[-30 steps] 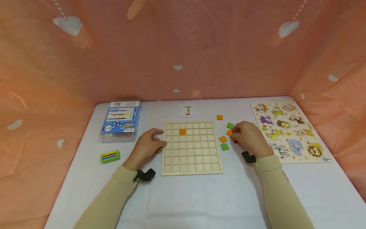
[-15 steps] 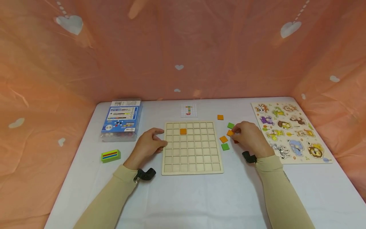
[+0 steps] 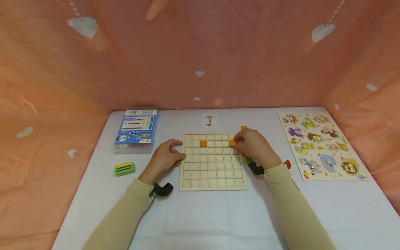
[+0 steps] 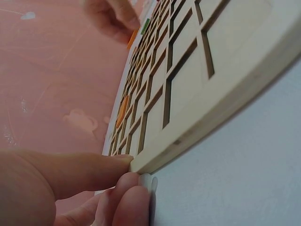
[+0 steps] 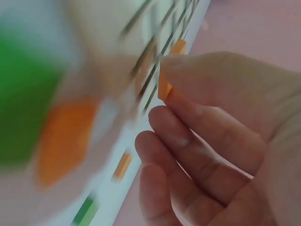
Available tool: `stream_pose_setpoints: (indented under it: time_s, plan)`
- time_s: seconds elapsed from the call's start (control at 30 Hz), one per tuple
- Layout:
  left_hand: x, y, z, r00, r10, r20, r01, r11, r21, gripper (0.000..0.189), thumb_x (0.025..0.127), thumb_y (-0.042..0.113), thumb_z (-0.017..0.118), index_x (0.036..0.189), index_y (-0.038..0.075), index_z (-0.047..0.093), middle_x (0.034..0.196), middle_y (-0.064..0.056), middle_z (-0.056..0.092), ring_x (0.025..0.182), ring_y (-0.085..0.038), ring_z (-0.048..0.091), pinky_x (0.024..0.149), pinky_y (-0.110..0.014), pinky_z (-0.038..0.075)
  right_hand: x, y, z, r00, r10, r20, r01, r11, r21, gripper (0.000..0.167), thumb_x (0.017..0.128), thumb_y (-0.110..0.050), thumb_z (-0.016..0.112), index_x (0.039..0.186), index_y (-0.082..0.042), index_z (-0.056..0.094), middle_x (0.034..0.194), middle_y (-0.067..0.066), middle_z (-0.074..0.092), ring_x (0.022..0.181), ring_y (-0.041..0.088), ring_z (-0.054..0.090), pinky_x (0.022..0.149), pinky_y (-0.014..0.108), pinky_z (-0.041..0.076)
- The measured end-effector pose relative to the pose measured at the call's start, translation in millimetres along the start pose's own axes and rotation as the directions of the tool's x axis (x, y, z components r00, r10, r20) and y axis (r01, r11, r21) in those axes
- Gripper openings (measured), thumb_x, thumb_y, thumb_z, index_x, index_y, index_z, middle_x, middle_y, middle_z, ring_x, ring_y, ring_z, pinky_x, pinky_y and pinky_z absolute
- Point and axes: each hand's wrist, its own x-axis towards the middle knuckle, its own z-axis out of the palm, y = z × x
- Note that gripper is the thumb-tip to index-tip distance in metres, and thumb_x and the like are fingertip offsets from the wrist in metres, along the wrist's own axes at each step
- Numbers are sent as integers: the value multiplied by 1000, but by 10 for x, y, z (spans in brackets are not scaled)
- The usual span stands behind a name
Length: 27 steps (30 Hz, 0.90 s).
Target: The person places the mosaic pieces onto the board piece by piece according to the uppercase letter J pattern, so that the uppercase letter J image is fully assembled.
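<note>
At the left rim of a wooden grid board point(image 3: 213, 166), my left hand point(image 3: 166, 158) keeps its thumb and bent fingers against the edge. In the left wrist view the thumb point(image 4: 89, 172) lies at the rim, with curled fingertips point(image 4: 131, 202) just below it. One orange square tile point(image 3: 203, 143) sits in a cell of the second row. My right hand point(image 3: 254, 147) pinches another orange tile point(image 3: 232, 143) over the board's upper right side. The right wrist view shows that tile point(image 5: 164, 82) between thumb and forefinger, tilted on edge.
A pattern card point(image 3: 209, 121) lies beyond the board. Near the right hand are an orange tile point(image 3: 243, 128), a partly hidden green tile point(image 3: 248, 160) and a red piece point(image 3: 287, 164). An animal puzzle point(image 3: 323, 147) lies right; a blue-labelled box point(image 3: 136, 130) and green block point(image 3: 124, 169) stand left.
My right hand has moved left from the loose tiles to the board's right side, carrying an orange tile. The red piece now shows beside the right sleeve. My left hand stays at the board's edge.
</note>
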Motion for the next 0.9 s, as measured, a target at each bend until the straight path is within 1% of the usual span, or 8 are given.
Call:
stream_pose_setpoints:
  time_s: [0.13, 0.27, 0.47, 0.73, 0.9]
  plan:
    - [-1, 1, 20, 1000, -5, -3, 5, 1000, -8, 55, 94, 13, 82, 145, 11, 62, 93, -10, 69, 71, -15, 69, 67, -25, 61, 121, -164, 84, 998, -60, 7, 60, 998, -11, 20, 97, -17, 76, 113, -6, 81, 114, 11, 76, 100, 27, 69, 90, 45, 59]
    - [-7, 7, 46, 1000, -11, -7, 11, 1000, -11, 55, 93, 11, 82, 144, 10, 63, 91, -10, 70, 69, -14, 68, 66, -24, 61, 167, -255, 152, 995, -96, 35, 96, 995, -13, 20, 99, -16, 75, 115, -5, 80, 116, 10, 75, 102, 26, 71, 93, 45, 62]
    - [-21, 24, 66, 1000, 8, -2, -9, 1000, -12, 55, 92, 10, 82, 144, 8, 62, 90, -11, 72, 67, -13, 68, 65, -24, 60, 174, -266, 226, 993, -111, 49, 113, 992, -49, 19, 100, -13, 70, 114, -7, 81, 114, 8, 75, 102, 24, 69, 93, 44, 61]
    - [-25, 18, 45, 1000, -8, -15, 8, 1000, 0, 55, 93, 12, 82, 145, 10, 62, 92, -11, 71, 68, -14, 68, 66, -24, 60, 202, -328, 241, 990, -138, 32, 140, 987, -80, 19, 98, -10, 69, 112, -7, 82, 111, 8, 75, 103, 25, 69, 95, 43, 61]
    - [-26, 18, 18, 1000, -9, -20, 9, 1000, -3, 55, 93, 12, 82, 145, 10, 62, 93, -11, 70, 69, -14, 68, 66, -25, 61, 228, -355, 256, 990, -136, 24, 138, 987, -85, 20, 98, -9, 69, 112, -7, 82, 111, 8, 75, 104, 26, 69, 95, 44, 61]
